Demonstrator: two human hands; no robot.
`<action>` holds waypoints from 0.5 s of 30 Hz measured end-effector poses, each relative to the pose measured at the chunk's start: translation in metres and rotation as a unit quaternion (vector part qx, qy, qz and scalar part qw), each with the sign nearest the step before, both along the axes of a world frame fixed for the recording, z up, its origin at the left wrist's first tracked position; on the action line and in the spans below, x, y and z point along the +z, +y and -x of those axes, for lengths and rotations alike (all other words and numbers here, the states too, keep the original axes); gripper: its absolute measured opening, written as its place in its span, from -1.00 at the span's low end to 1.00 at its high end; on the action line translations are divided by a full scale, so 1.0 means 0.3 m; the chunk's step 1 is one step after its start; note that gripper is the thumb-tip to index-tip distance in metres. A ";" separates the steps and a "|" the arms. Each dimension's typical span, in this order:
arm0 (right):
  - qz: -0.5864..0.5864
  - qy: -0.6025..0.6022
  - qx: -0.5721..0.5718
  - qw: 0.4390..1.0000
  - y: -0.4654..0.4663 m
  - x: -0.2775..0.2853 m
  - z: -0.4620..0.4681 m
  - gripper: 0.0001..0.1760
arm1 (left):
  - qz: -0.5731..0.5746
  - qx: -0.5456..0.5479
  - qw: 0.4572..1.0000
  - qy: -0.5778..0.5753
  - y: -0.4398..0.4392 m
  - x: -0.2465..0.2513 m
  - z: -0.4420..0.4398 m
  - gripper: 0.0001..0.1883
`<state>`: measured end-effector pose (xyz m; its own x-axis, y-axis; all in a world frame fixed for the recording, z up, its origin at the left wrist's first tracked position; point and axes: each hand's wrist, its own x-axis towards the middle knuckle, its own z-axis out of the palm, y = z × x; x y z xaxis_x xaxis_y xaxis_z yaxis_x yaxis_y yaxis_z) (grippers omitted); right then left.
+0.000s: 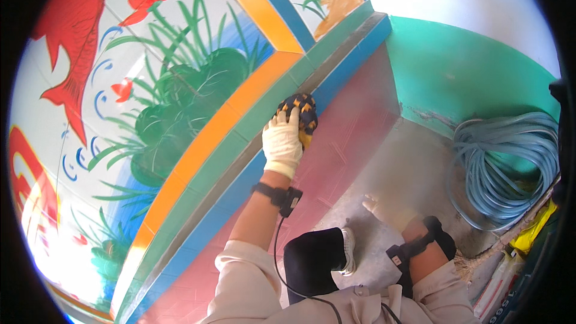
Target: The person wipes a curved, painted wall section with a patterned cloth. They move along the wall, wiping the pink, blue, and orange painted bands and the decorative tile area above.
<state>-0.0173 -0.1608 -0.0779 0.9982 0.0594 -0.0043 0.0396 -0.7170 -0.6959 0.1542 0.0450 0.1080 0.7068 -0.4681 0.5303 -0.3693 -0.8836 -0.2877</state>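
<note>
My left hand [282, 146], in a pale glove, presses a bunched dark cloth [302, 110] with an orange-yellow pattern against a tiled ledge. Under the cloth run the ledge's narrow grey top [245, 156] and its blue tile edge [344, 78]. My right hand [391, 213], also gloved, hangs low above the concrete floor, away from the ledge. A hazy smudge in the view blurs it; its fingers look spread and nothing shows in them.
Above the ledge rises a glossy tile wall [189, 85] painted with a red fish and plants. Coiled clear-blue hose [504, 166] leans by a green wall [468, 63] at right. Beside it lie a straw broom [470, 263] and a yellow bag [535, 229]. Below the ledge is pink tile [342, 144].
</note>
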 end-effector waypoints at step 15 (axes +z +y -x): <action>0.073 0.018 0.034 0.997 -0.064 -0.051 -0.017 -0.70 | 0.024 0.162 0.986 -0.033 0.879 -0.040 0.656 -0.23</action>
<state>-0.0122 -0.1802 -0.0934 0.9911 0.1224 -0.0533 0.0681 -0.8069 -0.5868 -0.0425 0.3087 0.0959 0.7789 -0.1973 0.5953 -0.0478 -0.9652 -0.2573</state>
